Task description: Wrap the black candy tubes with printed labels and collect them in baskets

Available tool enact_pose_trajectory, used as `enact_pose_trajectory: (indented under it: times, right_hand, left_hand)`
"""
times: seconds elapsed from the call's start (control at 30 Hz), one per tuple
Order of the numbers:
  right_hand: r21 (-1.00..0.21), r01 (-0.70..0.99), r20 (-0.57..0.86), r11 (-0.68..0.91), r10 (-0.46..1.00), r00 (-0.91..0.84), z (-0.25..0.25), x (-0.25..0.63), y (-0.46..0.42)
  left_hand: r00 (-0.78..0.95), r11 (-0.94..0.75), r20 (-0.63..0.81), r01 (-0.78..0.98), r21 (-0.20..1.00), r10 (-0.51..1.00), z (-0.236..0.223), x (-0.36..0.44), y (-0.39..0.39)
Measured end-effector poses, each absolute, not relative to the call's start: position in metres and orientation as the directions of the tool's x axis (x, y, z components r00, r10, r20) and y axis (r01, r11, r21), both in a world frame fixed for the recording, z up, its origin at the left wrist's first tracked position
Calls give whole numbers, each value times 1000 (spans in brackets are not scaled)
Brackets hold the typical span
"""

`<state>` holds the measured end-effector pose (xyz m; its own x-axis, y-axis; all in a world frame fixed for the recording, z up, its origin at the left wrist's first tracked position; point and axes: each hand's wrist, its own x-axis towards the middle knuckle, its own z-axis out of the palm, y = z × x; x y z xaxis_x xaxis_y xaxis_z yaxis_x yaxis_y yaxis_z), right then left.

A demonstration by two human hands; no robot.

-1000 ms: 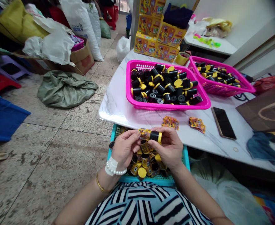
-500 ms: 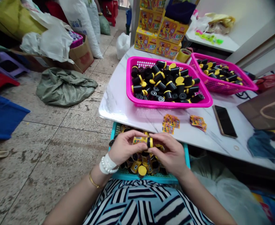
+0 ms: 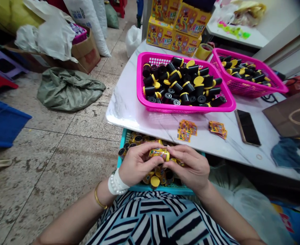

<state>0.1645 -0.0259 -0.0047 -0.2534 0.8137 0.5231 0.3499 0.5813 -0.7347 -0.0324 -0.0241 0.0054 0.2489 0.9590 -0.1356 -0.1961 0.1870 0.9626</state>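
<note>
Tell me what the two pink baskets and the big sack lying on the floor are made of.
Pink baskets: likely glossy molded plastic, with shiny rims and regular holes. Sack: probably woven plastic or fabric, dull green, in soft folds.

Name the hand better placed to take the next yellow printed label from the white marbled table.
Right, probably. The right hand is nearer both label piles than the left hand; both hold the yellow printed cylinder.

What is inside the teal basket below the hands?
The teal basket shows yellow-wrapped containers, some with dark ends visible, plus a yellow cap near the front rim. The left hand, right hand and table hide some contents; lower layers are covered.
</note>
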Motion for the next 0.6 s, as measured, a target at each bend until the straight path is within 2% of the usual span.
enact_pose_trajectory:
  times: [0.1, 0.2, 0.27, 0.37, 0.47, 0.6]
  right_hand:
    - [-866, 285, 378, 410, 911, -164, -1, 161, -32]
    - [-909, 261, 297, 326, 944, -147, 3, 161, -33]
    - [-879, 290, 340, 379, 924, -176, 4, 163, -32]
    - [-794, 329, 435, 510, 857, -277, 0, 167, -27]
    - [-703, 351, 502, 619, 781, -371, -9, 167, -22]
    - [-627, 406, 566, 665, 747, -348, -22, 162, -20]
  left_hand:
    - [201, 89, -55, -165, 982, 978, 8, -26, -27]
    - [216, 77, -39, -172, 982, 976, 6, -24, -27]
    - [239, 119, -70, -195, 974, 968, 3, -26, -25]
    - [327, 272, -186, -242, 931, 926, -2, -28, -23]
    - [382, 395, -299, -205, 896, 875, -9, -27, -20]
    - [388, 477, -375, -210, 853, 842, -16, -25, -16]
